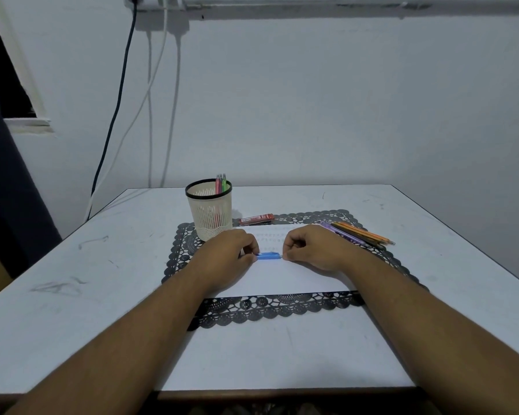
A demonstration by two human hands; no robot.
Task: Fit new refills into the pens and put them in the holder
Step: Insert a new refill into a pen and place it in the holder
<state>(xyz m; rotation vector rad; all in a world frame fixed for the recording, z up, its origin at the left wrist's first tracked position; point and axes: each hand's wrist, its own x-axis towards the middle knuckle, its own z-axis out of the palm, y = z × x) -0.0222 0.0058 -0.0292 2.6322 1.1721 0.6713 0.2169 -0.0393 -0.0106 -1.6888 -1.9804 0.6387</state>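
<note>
A blue pen (268, 256) lies level between my two hands over a white sheet (285, 280) on the black lace mat (276, 307). My left hand (232, 253) grips its left end with curled fingers. My right hand (307, 248) pinches its right end, where a thin tip shows. The cream mesh holder (209, 214) with a black rim stands at the mat's far left corner, with a pink pen and a green pen (221, 183) in it. Several purple and orange pens (358, 233) lie on the mat to the right.
A red refill packet (256, 219) lies flat behind my hands, right of the holder. The white table (102, 265) meets a pale wall at the back. Cables (117, 115) hang down the wall at the left.
</note>
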